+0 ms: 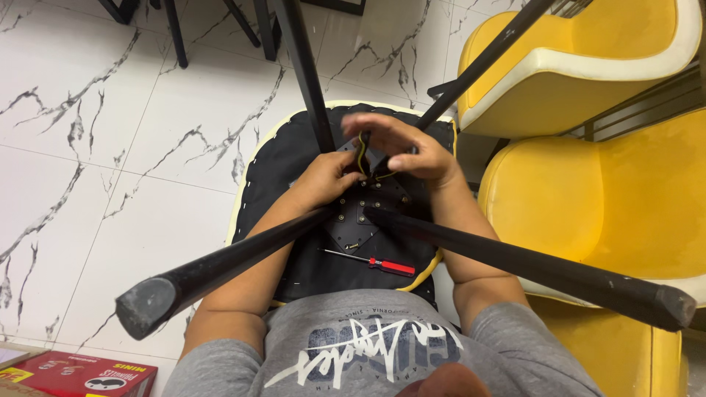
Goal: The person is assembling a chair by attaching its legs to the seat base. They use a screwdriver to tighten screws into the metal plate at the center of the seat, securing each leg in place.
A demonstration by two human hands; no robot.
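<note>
An upturned chair (294, 158) lies across the person's lap, its black fabric underside facing up and its four black legs splaying outward; the two near legs (220, 265) run toward seven and four o'clock, the far pair toward twelve and one o'clock. At the centre sits a black metal mounting plate (360, 213) studded with small screws. The left hand (323, 179) rests at about nine o'clock of the plate, fingers curled together and pinched on a thin yellow-and-black tool (361, 156) that stands near upright over the plate's far edge; the right hand (401, 147) hovers at one o'clock of the plate, fingers bent and partly spread, fingertips touching the same tool's top; whether it truly grips cannot be told. A red-handled screwdriver (371, 262) lies loose on the fabric at six o'clock of the plate, well apart from both hands. Yellow chairs (588, 191) stand at three o'clock; a red box (81, 375) lies on the marble floor (110, 147) at eight o'clock.
</note>
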